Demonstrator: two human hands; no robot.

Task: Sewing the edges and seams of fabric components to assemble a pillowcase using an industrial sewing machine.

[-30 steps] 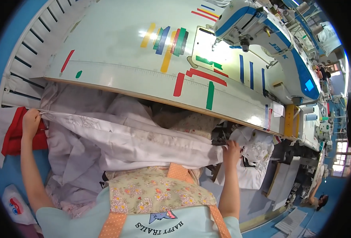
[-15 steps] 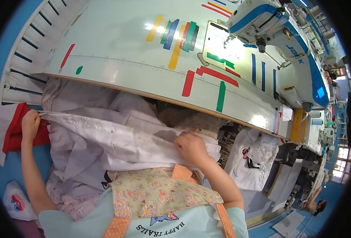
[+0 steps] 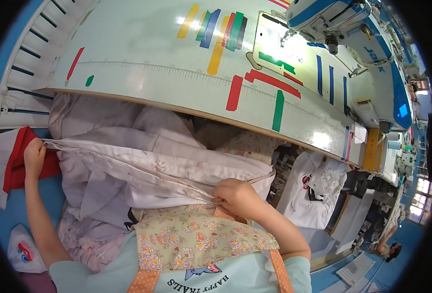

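- White rectangular sewing table (image 3: 128, 83): spans 10 to 2 o'clock; ruler scale runs along its near side.
- Long white fabric panel with faint floral marks (image 3: 142, 168): located below the table edge, extending from 9 o'clock through centre to 4 o'clock; slack folds along its length.
- White-and-blue sewing machine (image 3: 379, 56): mounted on the table at 2 o'clock; lamp lit at the needle area.
- Pale green floral cloth apron (image 3: 196, 237): worn by the person, at 6 o'clock.
- Crumpled white cloth bundle (image 3: 306, 195): at 4 o'clock, apart from the right hand.
- Red-and-white cloth piece (image 3: 16, 163): at 9 o'clock, beside the left hand.
- Right hand (image 3: 240, 198): at 5 o'clock; fingers curled, thumb and index pinching the panel's near folded edge.
- Left hand (image 3: 34, 156): at 9 o'clock; fingers closed, pinching the panel's gathered left end.
- Flat red tape strip (image 3: 233, 93): on the table at 12 to 1 o'clock.
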